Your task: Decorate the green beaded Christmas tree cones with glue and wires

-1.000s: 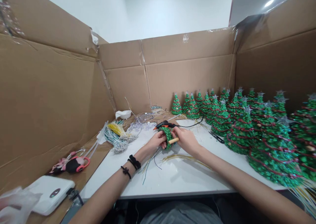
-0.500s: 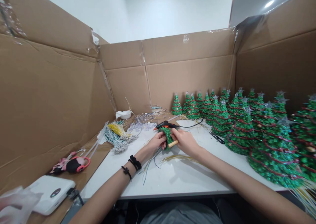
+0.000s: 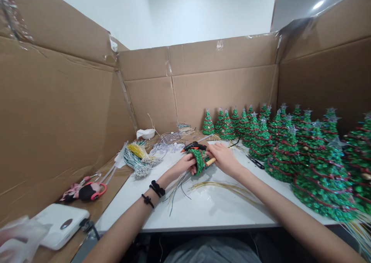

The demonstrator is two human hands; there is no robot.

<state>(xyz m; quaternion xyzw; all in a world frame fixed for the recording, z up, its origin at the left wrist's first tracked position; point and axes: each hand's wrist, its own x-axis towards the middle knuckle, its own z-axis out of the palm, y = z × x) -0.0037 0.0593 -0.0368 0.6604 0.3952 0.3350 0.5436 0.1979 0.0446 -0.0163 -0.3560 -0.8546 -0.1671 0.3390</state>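
In the head view my left hand (image 3: 188, 164) grips the wide end of a green beaded Christmas tree (image 3: 198, 163), which is tilted on its side with a ring-like edge facing left. My right hand (image 3: 223, 157) is closed at the tree's right side, its fingers bent over the top. A short tan rod (image 3: 211, 161), like a wooden handle, pokes out from under that hand against the tree. What its far end does is hidden. Just behind the tree lies a black and orange glue gun (image 3: 194, 146).
Finished green trees (image 3: 284, 154) with star tops crowd the right side. Bundles of white-tipped wires (image 3: 140, 158) lie left, loose yellow wires (image 3: 226, 186) in front. Black scissors (image 3: 255, 161) sit near the trees. A white power bank (image 3: 62, 224) lies front left; cardboard walls (image 3: 220, 85) enclose the table.
The tree has turned, so more of its ring-like edge and side shows. My right hand has shifted slightly right and up with the tan rod. My left hand keeps its hold.
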